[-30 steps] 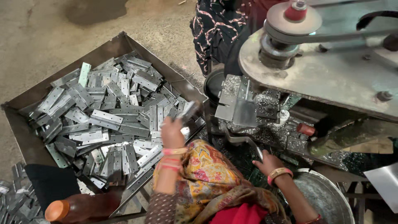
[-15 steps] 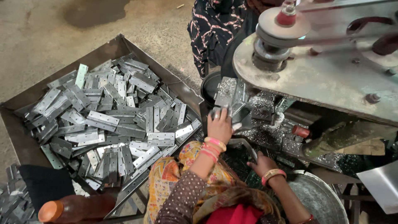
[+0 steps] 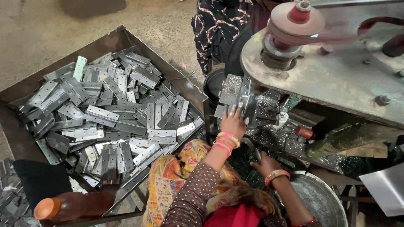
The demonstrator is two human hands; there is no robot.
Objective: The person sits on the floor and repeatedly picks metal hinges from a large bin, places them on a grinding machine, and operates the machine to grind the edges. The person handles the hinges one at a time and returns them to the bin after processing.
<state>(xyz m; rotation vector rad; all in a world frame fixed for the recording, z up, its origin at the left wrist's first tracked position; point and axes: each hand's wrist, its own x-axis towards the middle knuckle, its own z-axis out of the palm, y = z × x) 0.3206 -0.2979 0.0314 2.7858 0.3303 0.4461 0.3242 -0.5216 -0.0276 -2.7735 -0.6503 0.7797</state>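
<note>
My left hand (image 3: 232, 122) presses a flat grey metal hinge (image 3: 234, 97) onto the fixture of a press machine (image 3: 336, 80), fingers spread over the piece. My right hand (image 3: 266, 163) sits lower right of it, fingers curled round the end of a dark curved lever (image 3: 249, 144). Metal shavings cover the machine bed around both hands. Left of my left arm, a large rusty sheet-metal tray (image 3: 168, 69) holds a heap of several grey hinges (image 3: 105, 117).
Another person in dark patterned clothing (image 3: 219, 29) stands behind the machine. A reddish pulley (image 3: 294, 21) tops the machine's plate. A round metal basin (image 3: 313, 197) is at lower right. A brown bottle with an orange cap (image 3: 63, 207) lies at lower left.
My left hand lifted a hinge from the tray and carried it right onto the machine's fixture. My right hand stayed by the lever.
</note>
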